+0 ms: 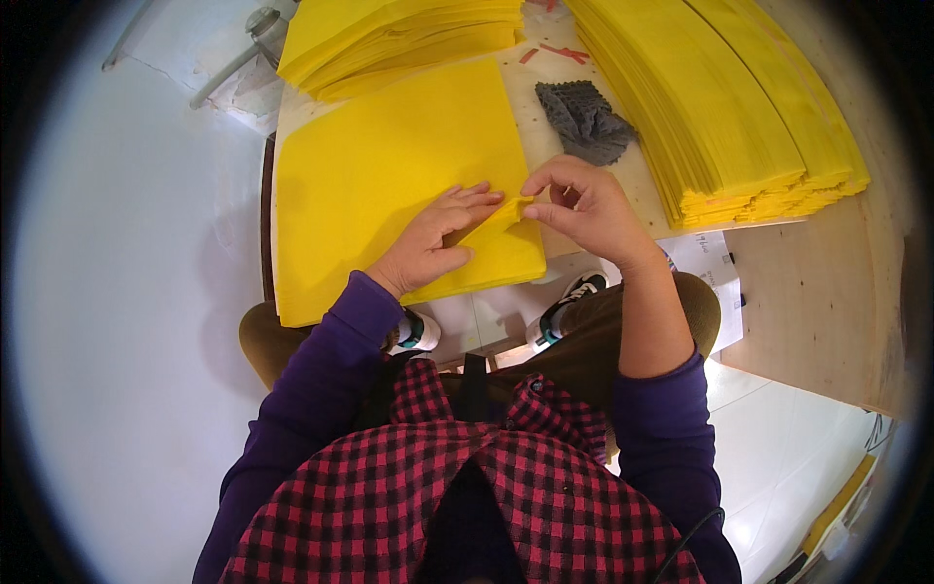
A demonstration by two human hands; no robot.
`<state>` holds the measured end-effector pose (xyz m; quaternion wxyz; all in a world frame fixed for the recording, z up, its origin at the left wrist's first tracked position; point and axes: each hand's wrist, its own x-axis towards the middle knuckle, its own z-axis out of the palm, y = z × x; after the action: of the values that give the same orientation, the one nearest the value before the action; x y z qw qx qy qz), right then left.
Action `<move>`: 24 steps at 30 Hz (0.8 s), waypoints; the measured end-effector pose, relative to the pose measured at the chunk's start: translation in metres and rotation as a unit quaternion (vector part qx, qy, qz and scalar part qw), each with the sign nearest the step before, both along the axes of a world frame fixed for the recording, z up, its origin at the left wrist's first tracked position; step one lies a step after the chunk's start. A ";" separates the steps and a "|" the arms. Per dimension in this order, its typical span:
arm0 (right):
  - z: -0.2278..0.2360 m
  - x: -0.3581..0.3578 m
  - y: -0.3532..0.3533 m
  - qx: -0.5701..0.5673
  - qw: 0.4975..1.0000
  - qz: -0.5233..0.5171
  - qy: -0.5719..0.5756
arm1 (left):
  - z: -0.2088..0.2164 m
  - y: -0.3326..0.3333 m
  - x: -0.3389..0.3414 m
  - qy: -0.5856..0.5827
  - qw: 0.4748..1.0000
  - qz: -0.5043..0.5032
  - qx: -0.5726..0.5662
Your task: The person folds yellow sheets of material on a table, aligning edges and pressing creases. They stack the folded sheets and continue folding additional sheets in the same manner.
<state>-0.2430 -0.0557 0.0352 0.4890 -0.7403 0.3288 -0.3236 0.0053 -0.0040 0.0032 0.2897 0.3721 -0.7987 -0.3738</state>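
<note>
A stack of yellow fabric sheets [389,146] lies on the table in front of me. My left hand [436,234] rests on its near part, fingers stretched out and thumb apart, next to a raised fold. With thumb and forefinger, my right hand [595,212] pinches the tip of that lifted yellow fabric sheet [498,224] at the stack's right edge. The folded piece stands up between the two hands. How many layers are pinched cannot be made out.
Another yellow stack [409,44] sits at the far side. Long piles of yellow strips [715,107] lie on the right. A crumpled dark grey cloth [586,122] and red scraps [564,54] are between them. A white wall [126,292] rises on the left.
</note>
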 end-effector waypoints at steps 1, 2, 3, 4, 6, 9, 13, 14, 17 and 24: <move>-0.001 -0.002 -0.001 -0.001 1.000 0.001 0.005 | 0.000 0.000 0.000 0.003 1.000 -0.002 0.008; -0.003 -0.004 -0.001 -0.022 1.000 0.002 0.003 | 0.000 0.000 0.000 0.000 1.000 -0.002 0.009; -0.004 -0.005 -0.001 -0.039 0.999 0.004 -0.001 | 0.001 -0.001 0.000 -0.002 1.000 -0.002 0.010; -0.007 -0.005 -0.001 -0.064 0.998 0.008 -0.011 | 0.002 -0.001 0.000 -0.005 1.000 -0.003 0.012; -0.011 -0.002 -0.003 -0.109 0.993 0.013 0.033 | 0.005 0.000 -0.002 -0.006 1.000 -0.003 0.011; -0.015 0.002 -0.003 -0.126 0.990 0.021 0.061 | 0.009 0.001 -0.004 -0.013 1.000 0.010 0.015; -0.016 0.004 -0.002 -0.176 0.979 0.018 0.098 | 0.011 0.004 -0.007 -0.010 0.999 0.029 0.024; -0.017 0.004 -0.001 -0.177 0.979 0.002 0.102 | 0.011 0.004 -0.008 -0.015 0.999 0.027 0.023; -0.021 0.007 0.003 -0.171 0.982 -0.039 0.075 | 0.011 0.004 -0.008 -0.023 0.999 0.025 0.011; -0.030 0.008 0.022 -0.021 0.995 -0.074 0.065 | 0.014 0.008 -0.011 -0.052 0.998 0.031 -0.019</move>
<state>-0.2345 -0.0341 0.0050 0.4255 -0.7439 0.4067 -0.3164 -0.0059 0.0040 0.0174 0.2661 0.4097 -0.8077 -0.3300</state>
